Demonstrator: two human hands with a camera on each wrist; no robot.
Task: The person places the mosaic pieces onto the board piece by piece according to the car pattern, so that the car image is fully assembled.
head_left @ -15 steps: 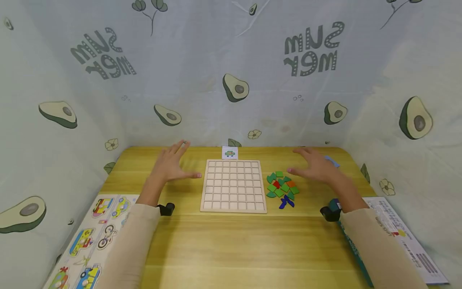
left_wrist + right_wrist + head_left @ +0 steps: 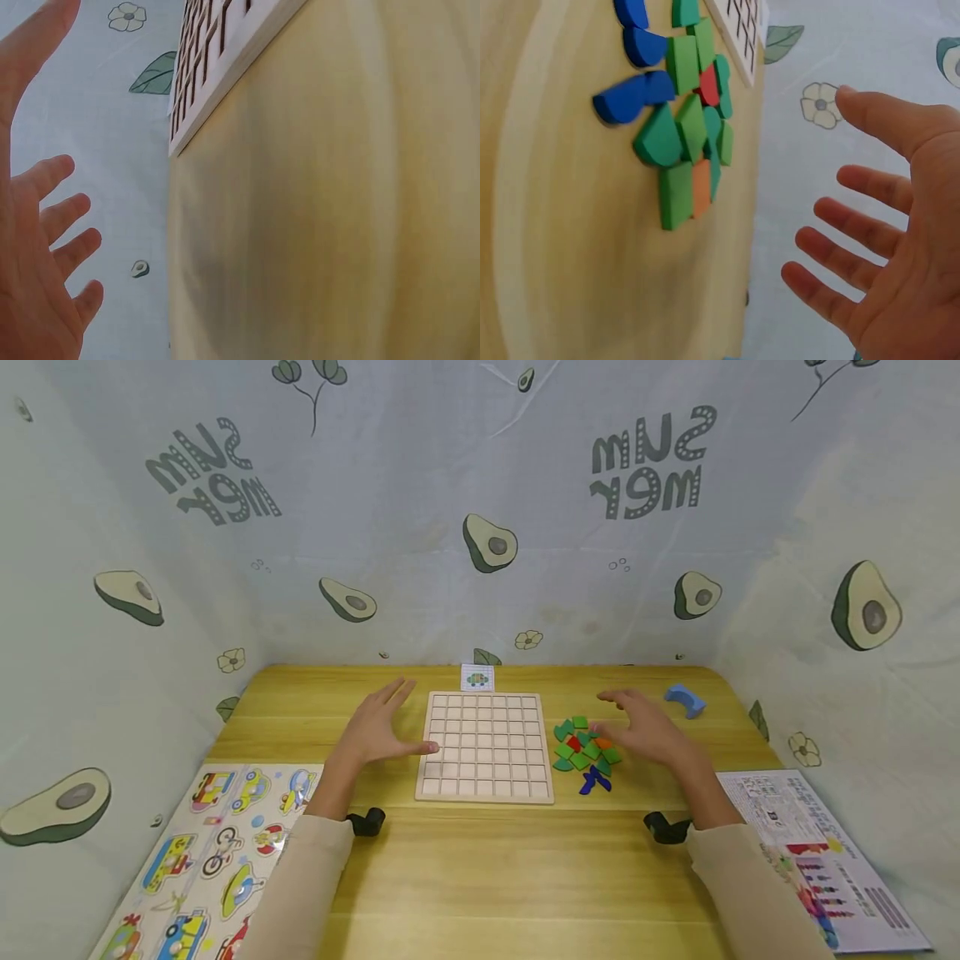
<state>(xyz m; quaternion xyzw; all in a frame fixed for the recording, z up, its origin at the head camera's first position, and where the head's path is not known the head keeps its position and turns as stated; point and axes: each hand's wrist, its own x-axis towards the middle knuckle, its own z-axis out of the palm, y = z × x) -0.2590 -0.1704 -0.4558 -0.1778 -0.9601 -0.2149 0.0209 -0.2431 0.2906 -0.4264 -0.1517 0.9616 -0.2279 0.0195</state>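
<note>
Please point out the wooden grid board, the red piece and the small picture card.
Wooden grid board [image 2: 484, 747]: head view, centre of its grid.
Red piece [image 2: 708, 86]: right wrist view, middle of its visible surface.
Picture card [image 2: 477, 678]: head view, its printed middle.

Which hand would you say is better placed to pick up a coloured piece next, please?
Probably the right hand: it is empty and close to the coloured pieces, whereas the left hand is near the opposite edge of the grid board.

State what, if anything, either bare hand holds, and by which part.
Nothing is held. The left hand is empty near the pale wooden square-grid board; the right hand is empty near the small, flat green, blue, red and orange pieces.
</note>
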